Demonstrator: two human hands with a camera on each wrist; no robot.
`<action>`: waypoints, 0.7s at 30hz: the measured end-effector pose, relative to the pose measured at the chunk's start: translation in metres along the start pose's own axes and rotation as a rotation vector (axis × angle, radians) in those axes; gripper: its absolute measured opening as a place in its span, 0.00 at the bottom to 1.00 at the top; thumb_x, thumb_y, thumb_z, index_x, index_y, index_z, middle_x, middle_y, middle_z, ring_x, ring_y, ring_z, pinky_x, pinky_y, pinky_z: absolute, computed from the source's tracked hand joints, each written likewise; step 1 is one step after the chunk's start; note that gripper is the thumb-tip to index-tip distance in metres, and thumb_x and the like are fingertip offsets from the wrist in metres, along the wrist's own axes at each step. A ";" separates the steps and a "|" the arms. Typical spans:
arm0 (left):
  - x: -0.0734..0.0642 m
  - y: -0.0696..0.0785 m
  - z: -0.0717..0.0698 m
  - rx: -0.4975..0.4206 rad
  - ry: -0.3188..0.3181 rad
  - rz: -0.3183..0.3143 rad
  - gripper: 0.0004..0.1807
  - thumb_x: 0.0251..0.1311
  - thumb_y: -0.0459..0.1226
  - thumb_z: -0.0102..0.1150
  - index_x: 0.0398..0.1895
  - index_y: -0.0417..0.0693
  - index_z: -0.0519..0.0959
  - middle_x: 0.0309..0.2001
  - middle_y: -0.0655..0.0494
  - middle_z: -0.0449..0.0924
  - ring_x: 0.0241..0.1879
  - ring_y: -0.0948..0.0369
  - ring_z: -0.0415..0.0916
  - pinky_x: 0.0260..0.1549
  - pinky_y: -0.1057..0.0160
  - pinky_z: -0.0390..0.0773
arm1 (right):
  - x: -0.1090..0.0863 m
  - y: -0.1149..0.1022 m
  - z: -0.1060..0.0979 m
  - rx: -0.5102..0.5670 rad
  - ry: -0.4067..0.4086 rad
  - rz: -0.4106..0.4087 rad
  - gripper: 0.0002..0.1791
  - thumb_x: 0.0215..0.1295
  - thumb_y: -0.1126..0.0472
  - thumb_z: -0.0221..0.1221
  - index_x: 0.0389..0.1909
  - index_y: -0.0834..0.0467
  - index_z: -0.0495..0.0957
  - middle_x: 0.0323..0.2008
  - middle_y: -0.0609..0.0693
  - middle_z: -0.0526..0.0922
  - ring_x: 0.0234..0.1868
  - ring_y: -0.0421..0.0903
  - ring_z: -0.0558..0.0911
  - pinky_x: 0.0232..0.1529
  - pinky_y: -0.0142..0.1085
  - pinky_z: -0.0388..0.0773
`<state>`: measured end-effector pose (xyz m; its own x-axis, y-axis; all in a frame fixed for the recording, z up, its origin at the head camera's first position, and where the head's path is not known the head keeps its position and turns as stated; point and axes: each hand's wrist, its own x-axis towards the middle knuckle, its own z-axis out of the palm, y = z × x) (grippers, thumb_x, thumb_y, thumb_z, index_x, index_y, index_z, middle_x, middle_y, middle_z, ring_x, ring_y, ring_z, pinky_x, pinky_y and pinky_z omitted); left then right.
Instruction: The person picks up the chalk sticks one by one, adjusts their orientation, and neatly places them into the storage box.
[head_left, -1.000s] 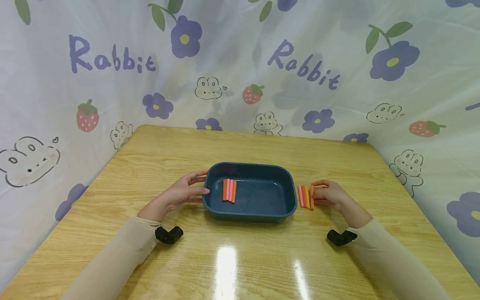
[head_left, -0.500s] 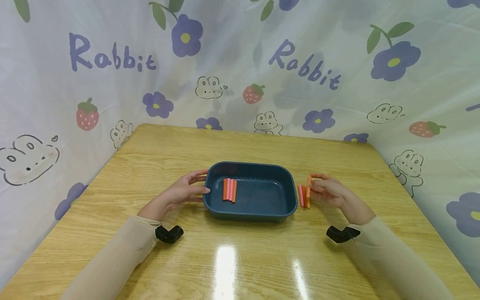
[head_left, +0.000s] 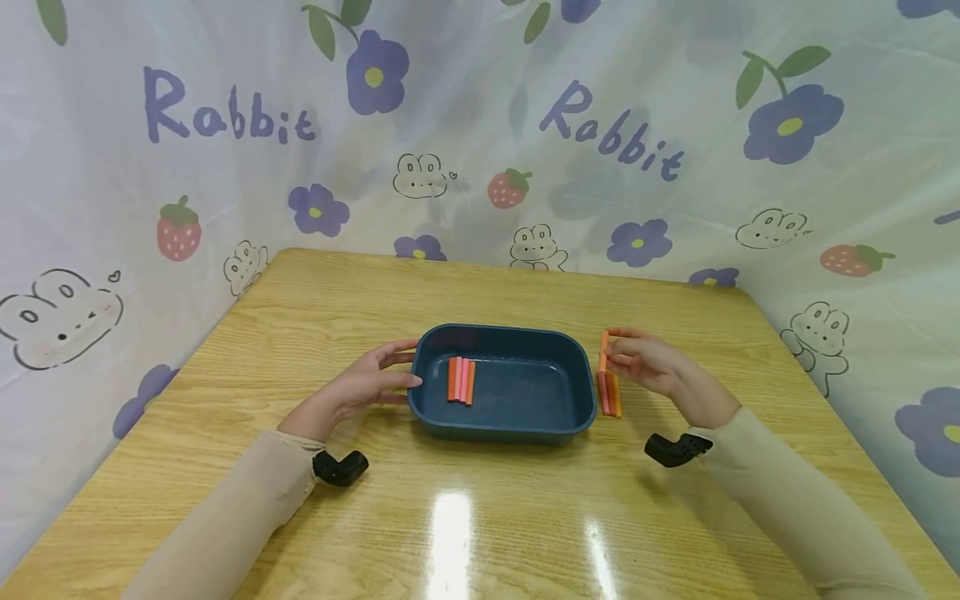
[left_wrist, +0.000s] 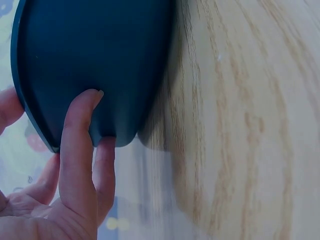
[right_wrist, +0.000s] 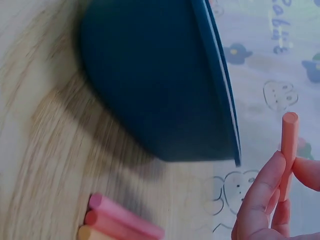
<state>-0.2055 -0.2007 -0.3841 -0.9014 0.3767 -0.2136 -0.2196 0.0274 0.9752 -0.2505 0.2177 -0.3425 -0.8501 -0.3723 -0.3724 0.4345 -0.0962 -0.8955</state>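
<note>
A dark blue-green tub (head_left: 517, 429) with rounded corners stands mid-table. My left hand (head_left: 367, 379) grips its left end, thumb over the rim and other fingers (left_wrist: 77, 150) against the outer wall. Several orange, red and pink crayon-like sticks (head_left: 461, 381) lie side by side in the tub's left part. To the right of the tub, my right hand (head_left: 652, 362) pinches an orange crayon-like stick (right_wrist: 289, 137) between thumb and fingers, raised beside the tub's right rim. Below it on the table lie a pink stick (right_wrist: 122, 215), a red-orange stick (right_wrist: 112, 226) and a yellow-orange one (right_wrist: 86, 234).
The wooden table (head_left: 337, 533) reaches back to a white curtain (head_left: 480, 100) printed with rabbits, flowers and strawberries, which also hangs at both sides. Black camera mounts (head_left: 339, 469) sit at both wrists, below the beige sleeves.
My right hand has lifted the orange stick off the right side of the row and moved it up and left toward the tub's rim. The left hand has stayed on the tub.
</note>
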 end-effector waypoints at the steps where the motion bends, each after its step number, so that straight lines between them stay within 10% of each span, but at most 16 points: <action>1: 0.000 0.000 0.000 -0.001 0.001 -0.001 0.41 0.57 0.28 0.59 0.72 0.42 0.49 0.68 0.36 0.49 0.50 0.49 0.74 0.44 0.53 0.78 | 0.001 -0.001 0.002 -0.005 0.001 0.002 0.36 0.67 0.73 0.45 0.71 0.65 0.37 0.50 0.53 0.62 0.37 0.41 0.77 0.45 0.31 0.76; 21: -0.001 0.000 0.000 0.005 0.003 0.002 0.41 0.57 0.28 0.58 0.72 0.42 0.50 0.68 0.36 0.49 0.51 0.46 0.73 0.44 0.52 0.78 | 0.026 -0.012 0.055 -0.066 -0.049 0.035 0.33 0.67 0.74 0.44 0.70 0.65 0.44 0.57 0.59 0.61 0.40 0.44 0.77 0.55 0.36 0.72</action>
<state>-0.2046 -0.2013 -0.3841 -0.9028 0.3740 -0.2121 -0.2161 0.0319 0.9759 -0.2617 0.1588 -0.3277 -0.8186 -0.4191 -0.3927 0.4416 -0.0221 -0.8969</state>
